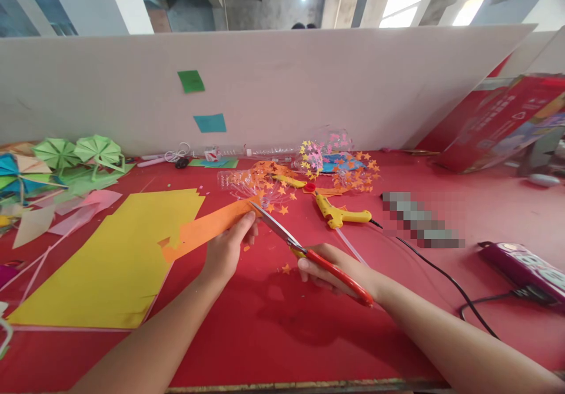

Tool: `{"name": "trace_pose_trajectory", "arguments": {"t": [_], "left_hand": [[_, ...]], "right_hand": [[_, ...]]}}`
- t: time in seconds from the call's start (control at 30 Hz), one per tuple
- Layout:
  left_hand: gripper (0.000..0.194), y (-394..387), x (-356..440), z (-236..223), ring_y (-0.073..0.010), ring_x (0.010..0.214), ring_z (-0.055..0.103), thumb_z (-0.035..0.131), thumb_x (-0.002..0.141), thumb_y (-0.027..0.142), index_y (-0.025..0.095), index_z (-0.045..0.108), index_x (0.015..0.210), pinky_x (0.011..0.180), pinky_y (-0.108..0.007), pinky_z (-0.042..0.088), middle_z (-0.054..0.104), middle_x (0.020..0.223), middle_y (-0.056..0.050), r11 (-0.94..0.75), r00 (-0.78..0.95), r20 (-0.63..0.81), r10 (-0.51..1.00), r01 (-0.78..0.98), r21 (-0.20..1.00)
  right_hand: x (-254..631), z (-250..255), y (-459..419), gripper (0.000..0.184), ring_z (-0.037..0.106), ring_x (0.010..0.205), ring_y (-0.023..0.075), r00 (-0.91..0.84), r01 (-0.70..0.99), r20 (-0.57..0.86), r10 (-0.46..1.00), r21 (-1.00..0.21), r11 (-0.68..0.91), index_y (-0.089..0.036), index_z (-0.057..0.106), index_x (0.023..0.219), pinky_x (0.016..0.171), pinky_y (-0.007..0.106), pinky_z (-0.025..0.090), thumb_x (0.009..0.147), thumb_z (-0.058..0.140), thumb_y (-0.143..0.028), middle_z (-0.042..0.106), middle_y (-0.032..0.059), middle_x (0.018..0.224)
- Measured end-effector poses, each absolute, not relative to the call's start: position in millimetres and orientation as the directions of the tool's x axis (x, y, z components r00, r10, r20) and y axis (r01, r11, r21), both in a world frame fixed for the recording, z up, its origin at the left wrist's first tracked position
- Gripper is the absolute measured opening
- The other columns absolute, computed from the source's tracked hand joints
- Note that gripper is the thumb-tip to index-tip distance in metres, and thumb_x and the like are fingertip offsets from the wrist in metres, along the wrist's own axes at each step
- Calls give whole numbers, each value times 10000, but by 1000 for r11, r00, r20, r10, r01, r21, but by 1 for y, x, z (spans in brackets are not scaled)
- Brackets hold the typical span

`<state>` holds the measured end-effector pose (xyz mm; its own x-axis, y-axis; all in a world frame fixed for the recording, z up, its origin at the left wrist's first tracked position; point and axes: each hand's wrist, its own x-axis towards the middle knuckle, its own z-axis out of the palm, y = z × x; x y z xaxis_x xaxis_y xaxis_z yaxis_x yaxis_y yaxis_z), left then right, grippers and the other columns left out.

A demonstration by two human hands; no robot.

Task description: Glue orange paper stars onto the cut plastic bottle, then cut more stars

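Note:
My left hand pinches a long strip of orange paper, held up above the red table. The strip's left end has a ragged, notched edge. My right hand grips a pair of scissors with red handles. Their blade tips touch or overlap the strip's right end, just beyond my left fingertips; whether they cut into it I cannot tell. Below the hands lies a small orange paper star. Behind them, more orange stars sit around clear plastic pieces.
Yellow paper sheets lie at left, beside green folded paper umbrellas. A yellow glue gun rests right of centre, its black cable running right past a purple power strip. A white board stands behind; a red box leans at right.

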<state>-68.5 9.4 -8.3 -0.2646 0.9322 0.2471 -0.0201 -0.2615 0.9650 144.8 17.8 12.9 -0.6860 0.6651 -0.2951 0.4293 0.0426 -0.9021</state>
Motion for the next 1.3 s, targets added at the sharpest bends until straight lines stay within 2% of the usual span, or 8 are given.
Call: {"name": "trace_pose_trajectory", "arguments": {"t": [0.23, 0.33, 0.63, 0.8, 1.3], "left_hand": [[303, 7, -66, -4, -115, 471, 481, 581, 818, 371, 216, 576, 559, 481, -250, 406, 531, 525, 24, -268, -295, 271, 916, 50, 962], [298, 7, -66, -2, -119, 474, 482, 571, 819, 362, 220, 564, 558, 477, -250, 405, 525, 526, 23, -262, -290, 269, 918, 64, 963], [238, 9, -65, -1, -108, 444, 479, 586, 786, 328, 217, 603, 576, 454, -240, 401, 532, 505, 33, -270, -306, 265, 914, 26, 962], [241, 10, -65, -5, -106, 448, 489, 587, 787, 376, 211, 629, 617, 452, -241, 395, 572, 533, 28, -245, -306, 239, 922, 20, 969], [300, 9, -63, -4, -111, 461, 491, 575, 770, 403, 204, 576, 546, 483, -252, 407, 559, 520, 14, -183, -320, 180, 930, 22, 983]], "right_hand": [[147, 17, 18, 488, 386, 496, 74, -664, 502, -274, 696, -853, 143, -169, 510, 721, 481, 208, 302, 826, 539, -645, 408, -67, 568], [148, 12, 19, 467, 381, 482, 72, -664, 499, -255, 703, -851, 163, -174, 498, 716, 477, 209, 293, 842, 537, -622, 396, -75, 548], [147, 9, 18, 512, 362, 416, 63, -651, 502, -293, 701, -858, 108, -170, 501, 692, 426, 200, 274, 823, 519, -664, 395, -74, 486], [146, 7, 17, 513, 370, 400, 61, -626, 500, -312, 714, -864, 62, -171, 499, 688, 412, 194, 290, 812, 531, -668, 396, -78, 465], [145, 5, 16, 505, 351, 370, 56, -613, 503, -301, 730, -861, 68, -171, 490, 666, 393, 198, 265, 825, 528, -649, 404, -77, 432]]}}
